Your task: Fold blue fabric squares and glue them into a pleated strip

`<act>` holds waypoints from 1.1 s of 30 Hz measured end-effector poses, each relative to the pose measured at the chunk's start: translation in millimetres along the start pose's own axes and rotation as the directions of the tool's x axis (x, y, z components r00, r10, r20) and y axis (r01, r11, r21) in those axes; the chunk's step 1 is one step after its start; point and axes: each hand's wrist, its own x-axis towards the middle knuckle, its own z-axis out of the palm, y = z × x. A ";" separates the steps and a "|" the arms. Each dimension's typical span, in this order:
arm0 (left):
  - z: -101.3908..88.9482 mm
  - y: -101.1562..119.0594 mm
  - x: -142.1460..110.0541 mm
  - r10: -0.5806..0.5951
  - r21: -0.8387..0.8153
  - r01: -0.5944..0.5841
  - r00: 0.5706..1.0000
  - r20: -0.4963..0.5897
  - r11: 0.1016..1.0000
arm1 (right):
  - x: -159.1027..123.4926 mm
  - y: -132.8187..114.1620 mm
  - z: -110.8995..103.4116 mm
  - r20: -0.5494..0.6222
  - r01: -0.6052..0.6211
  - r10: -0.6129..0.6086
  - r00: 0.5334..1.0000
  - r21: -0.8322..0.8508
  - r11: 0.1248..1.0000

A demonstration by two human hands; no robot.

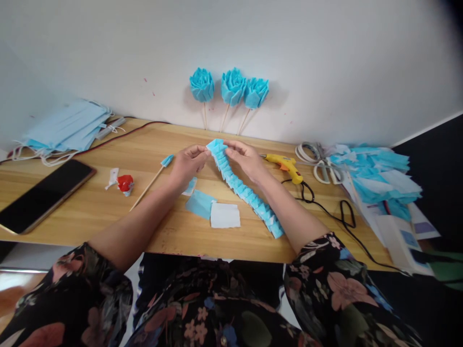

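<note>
A long pleated strip of light blue mask fabric [240,189] runs from between my hands down towards the table's front edge on the right. At its far end, my left hand [190,161] pinches the left corner between thumb and fingers. My right hand [246,156] grips the other side of that same end. Loose fabric pieces lie below my hands: a blue piece [200,204] and a white piece [225,215]. Left of my left hand rests a wooden stick [147,187] with a small blue fabric tip [167,160].
Three blue fabric flowers [233,86] on sticks lean against the wall. A yellow glue gun [285,165], scissors [325,166] and a blue fabric pile [376,173] are at right. At left lie masks [68,126], a phone [45,193] and a red wrapped item [125,183].
</note>
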 end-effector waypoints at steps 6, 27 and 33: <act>0.9 5.4 -3.7 -0.034 0.095 0.025 0.995 0.097 0.995 | 1.5 5.1 0.8 -0.016 0.008 -0.008 1.000 -0.027 1.000; 0.3 0.7 -3.1 -0.040 0.214 0.016 0.993 0.108 0.977 | -3.8 -3.3 6.3 0.085 0.053 -0.045 0.995 -0.101 0.993; 0.7 1.9 -4.4 -0.061 0.228 0.038 0.994 0.095 0.973 | -3.7 -4.7 0.3 0.043 0.067 -0.062 0.997 -0.131 0.989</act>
